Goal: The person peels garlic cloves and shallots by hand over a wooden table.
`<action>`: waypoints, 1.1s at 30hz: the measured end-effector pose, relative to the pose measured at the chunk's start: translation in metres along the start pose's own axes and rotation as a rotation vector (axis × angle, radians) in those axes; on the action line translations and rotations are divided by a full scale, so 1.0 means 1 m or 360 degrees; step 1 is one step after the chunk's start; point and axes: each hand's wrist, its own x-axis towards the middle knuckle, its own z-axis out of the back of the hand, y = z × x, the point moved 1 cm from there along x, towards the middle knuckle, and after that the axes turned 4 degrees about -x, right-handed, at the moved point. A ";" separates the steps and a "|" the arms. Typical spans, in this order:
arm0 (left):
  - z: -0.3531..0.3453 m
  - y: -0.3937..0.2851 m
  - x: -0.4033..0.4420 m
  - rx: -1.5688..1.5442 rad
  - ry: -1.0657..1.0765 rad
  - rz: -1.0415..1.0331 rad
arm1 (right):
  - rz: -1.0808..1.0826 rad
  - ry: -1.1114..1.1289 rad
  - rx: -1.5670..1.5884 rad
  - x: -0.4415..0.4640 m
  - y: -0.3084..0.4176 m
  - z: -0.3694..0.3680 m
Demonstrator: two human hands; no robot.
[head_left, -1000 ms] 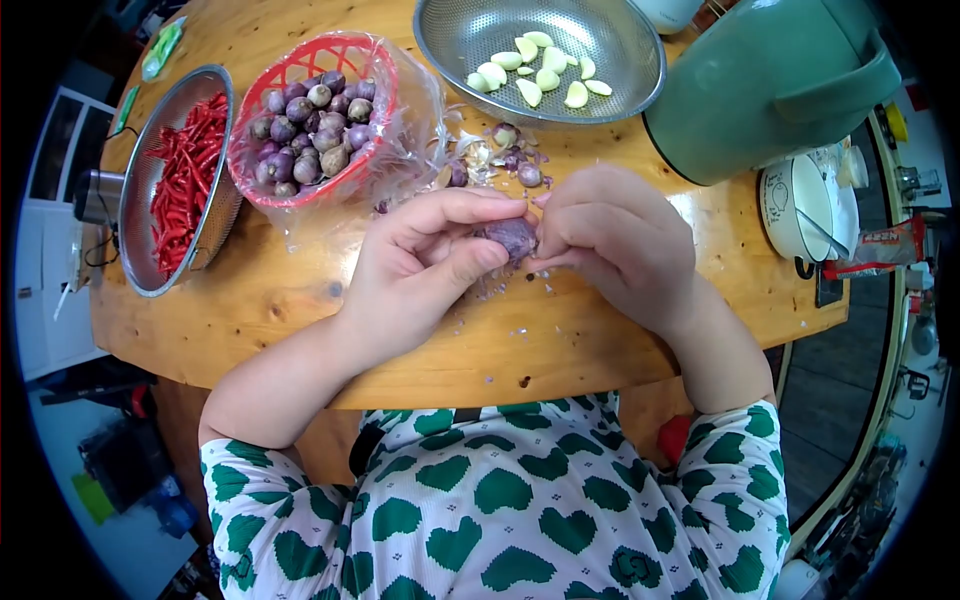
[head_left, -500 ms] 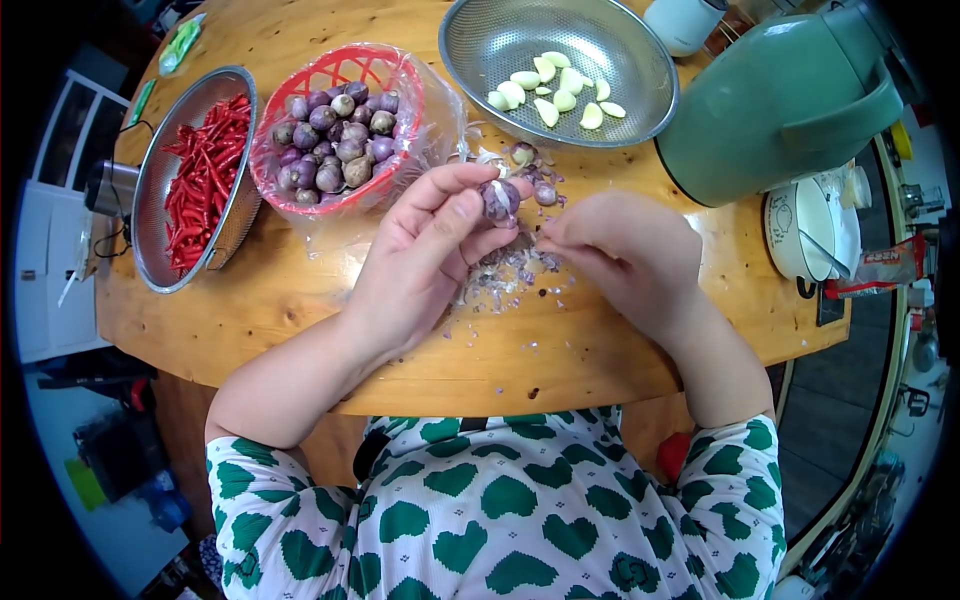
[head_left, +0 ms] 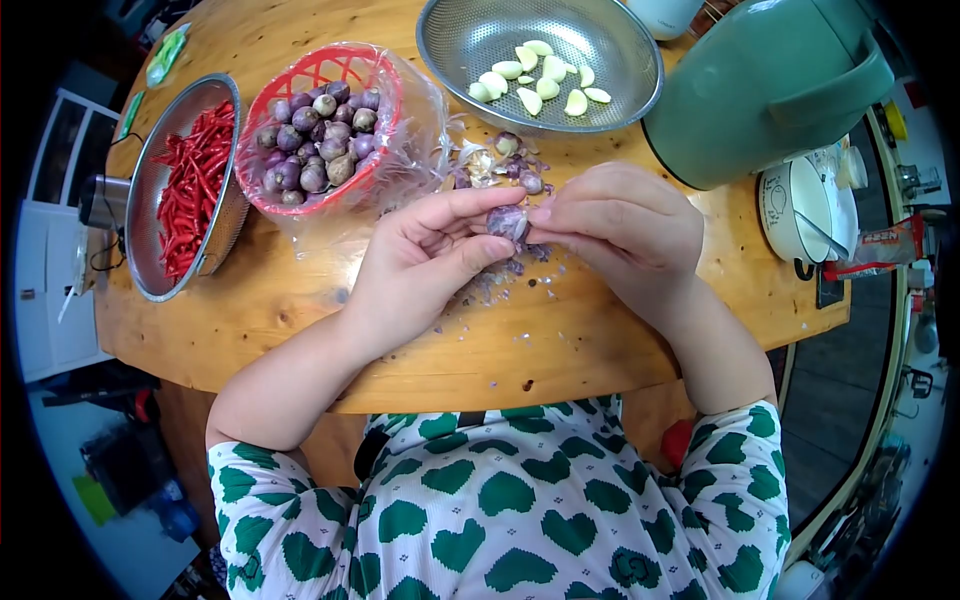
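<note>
My left hand [head_left: 425, 262] pinches a purple garlic bulb [head_left: 508, 223] between thumb and fingers, above the wooden table [head_left: 270, 330]. From the right, my right hand [head_left: 625, 225] touches the bulb's right side with pinched fingertips; whether a bit of skin is between them is too small to tell. Purple and white skin flakes [head_left: 490, 290] lie under and in front of the hands. Just behind the hands are loose purple pieces [head_left: 531, 182] and pale skins [head_left: 482, 165].
A red basket [head_left: 262, 108] lined with plastic holds purple bulbs at back left, beside a steel strainer [head_left: 232, 215] of red chillies. Peeled cloves lie in a steel colander [head_left: 450, 40]. A green jug [head_left: 750, 100] and a white bowl [head_left: 778, 215] stand right.
Half a second ago my right hand was apart from the bulb; now its fingertips are against it. My left hand has lowered the bulb slightly. The whole view has shifted a little.
</note>
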 end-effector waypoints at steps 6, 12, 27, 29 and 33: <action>-0.001 -0.002 0.000 0.0022 0.0045 -0.0013 | 0.0041 0.0034 0.0031 -0.001 -0.001 0.001; 0.001 -0.001 0.000 -0.0034 0.0107 -0.0019 | -0.0079 0.0078 0.0082 -0.002 0.002 0.002; -0.001 -0.007 0.002 0.0083 0.0125 0.0077 | -0.0251 0.0379 0.0146 0.005 0.004 0.005; 0.000 -0.003 0.002 -0.0039 0.0098 0.0091 | -0.0244 0.0344 0.0136 0.004 0.004 0.004; 0.000 -0.007 0.006 -0.0264 0.0033 0.0124 | -0.0138 0.0277 0.0080 0.006 0.002 0.003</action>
